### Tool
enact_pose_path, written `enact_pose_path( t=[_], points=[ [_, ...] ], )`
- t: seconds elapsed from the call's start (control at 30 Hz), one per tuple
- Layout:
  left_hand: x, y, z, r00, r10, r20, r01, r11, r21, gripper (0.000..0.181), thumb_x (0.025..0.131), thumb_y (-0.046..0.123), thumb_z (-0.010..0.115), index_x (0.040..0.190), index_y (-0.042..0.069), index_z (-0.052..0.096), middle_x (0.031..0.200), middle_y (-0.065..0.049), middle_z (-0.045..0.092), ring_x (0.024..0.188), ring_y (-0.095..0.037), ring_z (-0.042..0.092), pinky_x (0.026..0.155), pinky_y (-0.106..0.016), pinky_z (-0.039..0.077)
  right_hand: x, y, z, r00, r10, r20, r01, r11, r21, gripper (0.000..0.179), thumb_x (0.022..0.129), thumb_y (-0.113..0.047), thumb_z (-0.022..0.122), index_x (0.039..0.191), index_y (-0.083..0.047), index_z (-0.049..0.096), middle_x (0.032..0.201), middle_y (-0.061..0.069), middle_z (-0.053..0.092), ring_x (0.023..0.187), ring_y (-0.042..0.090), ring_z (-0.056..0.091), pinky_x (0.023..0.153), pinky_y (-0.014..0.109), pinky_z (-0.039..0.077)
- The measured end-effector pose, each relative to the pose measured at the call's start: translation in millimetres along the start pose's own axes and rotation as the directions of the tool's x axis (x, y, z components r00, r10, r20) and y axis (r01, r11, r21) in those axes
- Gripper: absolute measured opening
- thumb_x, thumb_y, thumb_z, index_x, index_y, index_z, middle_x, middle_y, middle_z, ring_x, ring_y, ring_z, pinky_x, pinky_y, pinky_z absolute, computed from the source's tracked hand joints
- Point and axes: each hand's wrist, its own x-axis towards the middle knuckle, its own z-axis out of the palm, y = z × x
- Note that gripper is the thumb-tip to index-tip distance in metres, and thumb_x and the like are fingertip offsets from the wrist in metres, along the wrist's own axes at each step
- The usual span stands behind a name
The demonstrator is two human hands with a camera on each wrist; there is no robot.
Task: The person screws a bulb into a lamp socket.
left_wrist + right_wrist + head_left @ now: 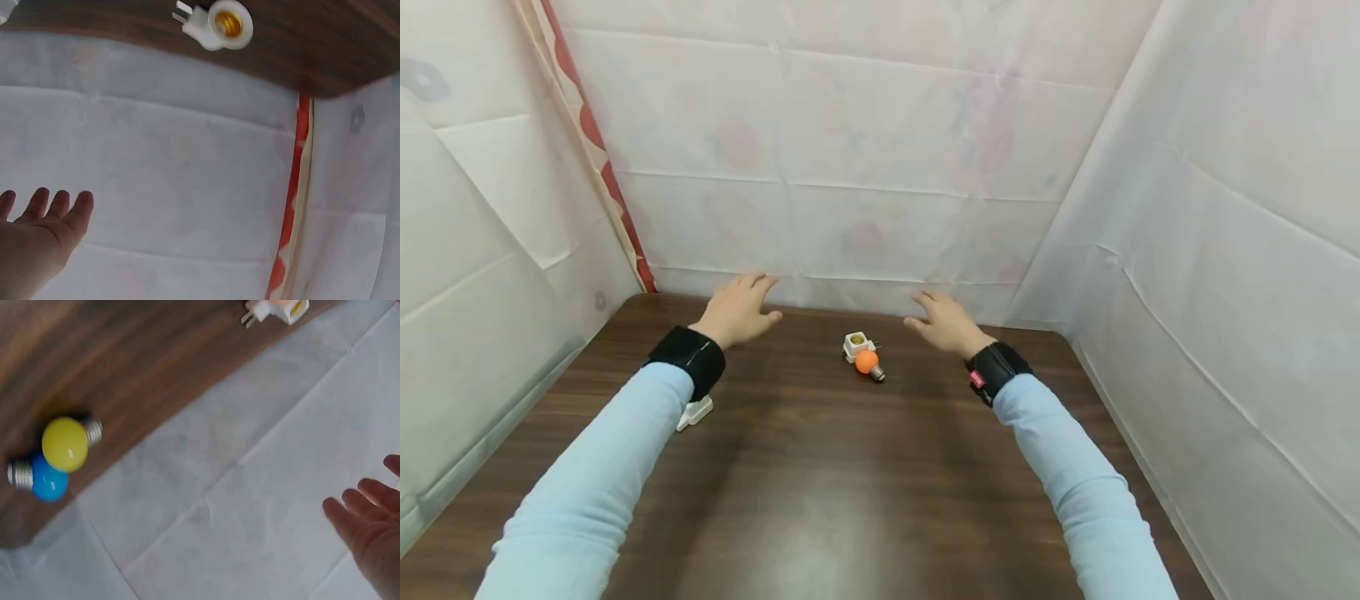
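Both hands are raised over the far part of the table, with fingers loosely extended and nothing in them. My left hand (739, 310) is at the left, and my right hand (947, 323) is at the right. Between them lie a white plug-in lamp socket (855, 342) and an orange bulb (867, 362) close against it. In the left wrist view a white plug-in socket (230, 25) shows its brass-coloured inside and two prongs. The right wrist view has a yellow bulb (65, 444) beside a blue bulb (50, 479); the right arm hides both in the head view.
Part of a white object (696, 412) shows beside the left forearm on the dark wooden table (820, 492). White sheeting (865, 125) hangs behind the table and along both sides. A red-and-cream trim strip (597, 133) runs down the back left corner.
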Motion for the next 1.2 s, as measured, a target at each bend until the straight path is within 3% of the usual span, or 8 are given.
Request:
enact_pose_path(
  t=[0.17,0.23,0.37,0.53,0.67,0.8,0.97,1.2],
  points=[
    [-11.9,-1.8,28.7,1.000,-0.001,-0.027,-0.004,0.986,-0.165,0.057,0.088,0.027,0.057,0.138,0.006,0.037,0.137,-0.021,0.041,0.122,-0.040,0.041,0.093,-0.057,0.039,-18.5,7.3,24.3,0.999,-0.028,-0.027,0.031,0.996,0.081,0.044,0.095,-0.028,0.050,0.132,-0.005,0.047,0.134,0.014,0.048,0.123,0.030,0.046,0.102,0.046,0.038],
    [-15.2,-1.7,39.5,0.999,0.002,-0.033,-0.008,0.979,-0.203,0.054,0.088,0.026,0.056,0.136,0.005,0.040,0.134,-0.021,0.043,0.119,-0.040,0.044,0.091,-0.056,0.041,-23.4,10.1,33.7,0.999,-0.029,-0.028,0.032,0.994,0.102,0.038,0.094,-0.022,0.051,0.129,-0.006,0.050,0.126,0.013,0.056,0.103,0.025,0.059,0.087,0.039,0.048],
    [-18.9,-0.7,61.8,0.999,0.002,-0.040,-0.013,0.965,-0.260,0.047,0.087,0.022,0.057,0.129,0.003,0.048,0.127,-0.021,0.052,0.109,-0.037,0.054,0.086,-0.052,0.045,-27.9,18.1,54.7,1.000,-0.017,-0.022,0.020,0.990,0.142,0.032,0.092,-0.011,0.053,0.123,-0.006,0.056,0.112,0.012,0.064,0.076,0.016,0.060,0.066,0.029,0.048],
    [-20.9,5.3,92.7,1.000,-0.020,0.012,0.023,0.923,-0.385,0.038,0.088,0.020,0.059,0.122,0.002,0.055,0.113,-0.019,0.063,0.101,-0.033,0.060,0.082,-0.047,0.048,-28.1,30.6,82.5,1.000,0.028,-0.007,-0.024,0.956,0.292,0.029,0.090,-0.006,0.056,0.118,-0.003,0.059,0.109,0.017,0.065,0.094,0.025,0.063,0.074,0.034,0.053],
    [-18.9,17.3,111.2,0.998,-0.024,0.059,0.049,0.883,-0.467,0.037,0.087,0.018,0.060,0.120,0.002,0.056,0.109,-0.018,0.065,0.102,-0.032,0.061,0.084,-0.046,0.049,-27.3,36.3,100.2,1.000,0.000,-0.028,0.010,0.929,0.370,0.028,0.090,-0.009,0.057,0.116,0.000,0.060,0.105,0.015,0.066,0.093,0.023,0.064,0.071,0.031,0.054],
    [-12.5,32.6,121.2,0.996,-0.033,0.080,0.070,0.853,-0.518,0.040,0.086,0.018,0.061,0.121,0.000,0.055,0.114,-0.018,0.063,0.105,-0.031,0.059,0.087,-0.045,0.048,-20.9,35.7,115.7,0.999,0.019,-0.041,-0.002,0.923,0.385,0.030,0.089,-0.010,0.058,0.117,0.001,0.059,0.106,0.015,0.066,0.093,0.024,0.064,0.074,0.032,0.054],
    [-4.0,46.9,131.5,0.993,-0.047,0.106,0.096,0.848,-0.522,0.046,0.086,0.017,0.061,0.127,0.000,0.050,0.123,-0.019,0.057,0.108,-0.032,0.057,0.088,-0.046,0.048,-10.8,23.7,126.1,0.993,0.115,0.001,-0.107,0.924,0.367,0.033,0.088,-0.008,0.059,0.119,0.001,0.058,0.112,0.016,0.064,0.100,0.027,0.062,0.082,0.036,0.052],
    [-4.9,58.1,143.9,0.989,-0.075,0.126,0.132,0.831,-0.540,0.051,0.085,0.012,0.062,0.131,-0.002,0.044,0.130,-0.021,0.050,0.115,-0.036,0.051,0.094,-0.049,0.044,2.0,-0.3,138.3,0.985,0.164,0.047,-0.169,0.898,0.406,0.034,0.086,-0.009,0.062,0.118,0.002,0.059,0.116,0.016,0.062,0.105,0.026,0.059,0.088,0.037,0.050]
  ],
)
